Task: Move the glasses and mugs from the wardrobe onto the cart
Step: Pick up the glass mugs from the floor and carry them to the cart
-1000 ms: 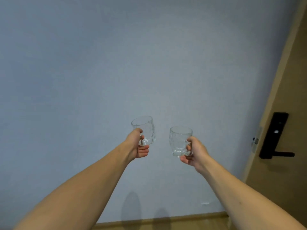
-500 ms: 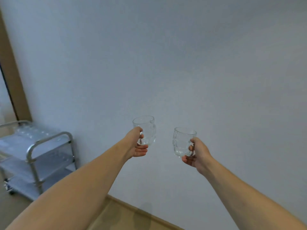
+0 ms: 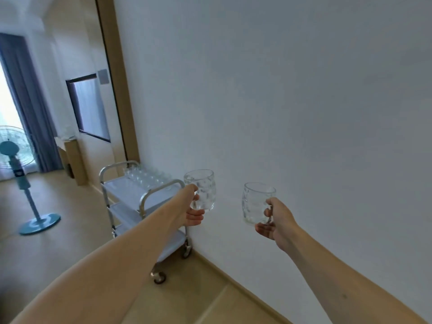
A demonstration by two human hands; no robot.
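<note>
The fingers (image 3: 195, 217) of the left hand (image 3: 190, 206) curl through the handle of a clear glass mug (image 3: 201, 189), gripping it; the thumb lies across the top of the handle. The mug stands upright in the air, its dimpled body turned away from the palm, and it hangs just beyond the near rail of the cart. The fingers (image 3: 265, 230) of the right hand (image 3: 278, 222) wrap the handle of a second glass mug (image 3: 256, 203) in the same way, thumb on top, with the lower fingers showing under the base. That mug is upright too and is held in front of the plain white wall (image 3: 304, 101), well apart from the first mug. Both bare forearms stretch out from the bottom edge of the view.

The cart (image 3: 142, 199) is a metal trolley with white shelves and castors, set along the foot of the wall. On its top shelf, along the edge nearest the wall and toward the far end, stands a cluster of clear glasses (image 3: 146, 176); their number is too blurred to tell. The rest of the top shelf shows bare white.

A wooden door frame (image 3: 117, 78) rises behind the cart. Past it a teal pedestal fan (image 3: 17, 164) stands on the pale wooden floor (image 3: 58, 242), beside dark curtains (image 3: 30, 108) at a bright window.
</note>
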